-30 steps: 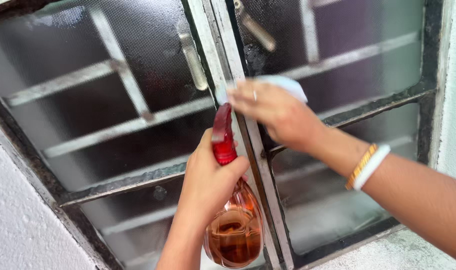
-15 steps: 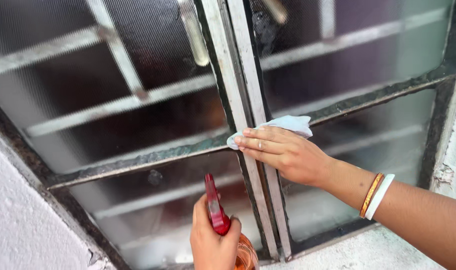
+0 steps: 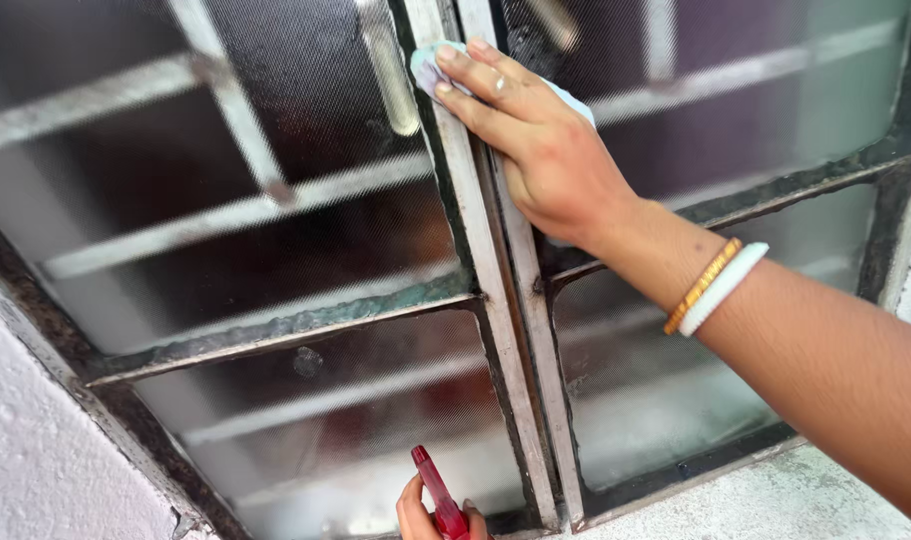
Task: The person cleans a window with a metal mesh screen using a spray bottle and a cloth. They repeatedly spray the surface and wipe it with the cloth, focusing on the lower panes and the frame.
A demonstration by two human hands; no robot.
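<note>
Pale blue cloth (image 3: 428,62) sits flattened under my right hand (image 3: 536,150), fingers (image 3: 476,85) stretched flat and pressing it on the grey centre mullion (image 3: 496,300) of the window, near the frame's top edge. To wipe well I judge that I should keep the palm flat and follow the bar straight. My left hand (image 3: 426,515), at the frame's bottom edge, grips the red spray bottle (image 3: 438,495). Frosted panes (image 3: 306,400) on both sides leave room; the dark crossbar (image 3: 276,330) juts out.

Soft even daylight — slight blur
</note>
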